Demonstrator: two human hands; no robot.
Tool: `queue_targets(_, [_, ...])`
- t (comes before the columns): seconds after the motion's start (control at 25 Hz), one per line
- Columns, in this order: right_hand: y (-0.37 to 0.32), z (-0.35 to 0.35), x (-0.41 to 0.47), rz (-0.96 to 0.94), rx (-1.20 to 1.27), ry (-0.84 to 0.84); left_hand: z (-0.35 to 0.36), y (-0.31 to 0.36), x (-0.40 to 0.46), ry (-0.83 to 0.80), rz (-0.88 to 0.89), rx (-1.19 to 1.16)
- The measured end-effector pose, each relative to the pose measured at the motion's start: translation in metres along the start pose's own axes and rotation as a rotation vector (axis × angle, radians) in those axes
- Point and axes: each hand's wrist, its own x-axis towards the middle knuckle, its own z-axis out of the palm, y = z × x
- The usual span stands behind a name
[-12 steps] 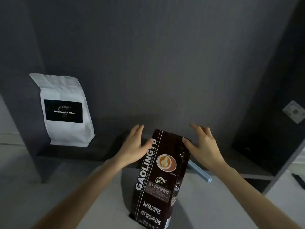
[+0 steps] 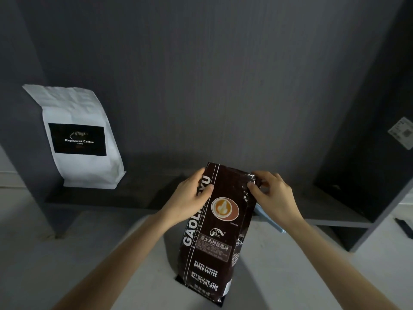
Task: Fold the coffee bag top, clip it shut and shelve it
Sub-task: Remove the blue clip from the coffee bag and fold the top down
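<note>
A tall dark brown coffee bag (image 2: 214, 240) with white lettering and a latte picture stands upright on the pale table. My left hand (image 2: 187, 200) grips the bag's upper left edge, thumb across the front. My right hand (image 2: 273, 193) pinches the upper right corner between thumb and fingers. A light blue clip (image 2: 267, 217) lies on the table behind the bag, mostly hidden by my right wrist. The bag's top edge looks straight and unfolded.
A white coffee bag (image 2: 82, 139) with a black label stands at the left on the dark shelf (image 2: 138, 198). The shelf's grey back wall rises behind. A dark side panel with a white sticker (image 2: 402, 135) bounds the right.
Both hands have closed in from beside the bag's top and now grip its upper corners. The bag has stayed upright in place.
</note>
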Motion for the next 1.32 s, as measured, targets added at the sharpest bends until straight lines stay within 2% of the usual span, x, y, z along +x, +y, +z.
queue_targets(0.2, [-0.008, -0.002, -0.014, 0.01, 0.101, 0.047, -0.002, 0.009, -0.021, 0.076, 0.014, -0.094])
queue_targets(0.4, [-0.026, 0.002, -0.05, 0.026, 0.358, 0.101, 0.002, 0.021, -0.071, 0.404, 0.034, -0.306])
queue_targets(0.52, [-0.04, 0.006, -0.066, -0.021, 0.435, 0.103, 0.002, 0.026, -0.103, 0.504, -0.019, -0.458])
queue_targets(0.64, [-0.047, 0.007, -0.079, -0.024, 0.553, 0.127, 0.003, 0.031, -0.119, 0.544, -0.054, -0.535])
queue_targets(0.8, [-0.042, 0.013, -0.105, 0.065, 0.717, 0.19, 0.013, 0.036, -0.13, 0.58, -0.082, -0.64])
queue_targets(1.04, [-0.035, 0.008, -0.12, 0.039, 0.617, 0.171, 0.011, 0.03, -0.137, 0.588, -0.079, -0.63])
queue_targets(1.32, [-0.039, 0.018, -0.122, 0.073, 0.684, 0.275, 0.004, 0.027, -0.141, 0.552, -0.038, -0.577])
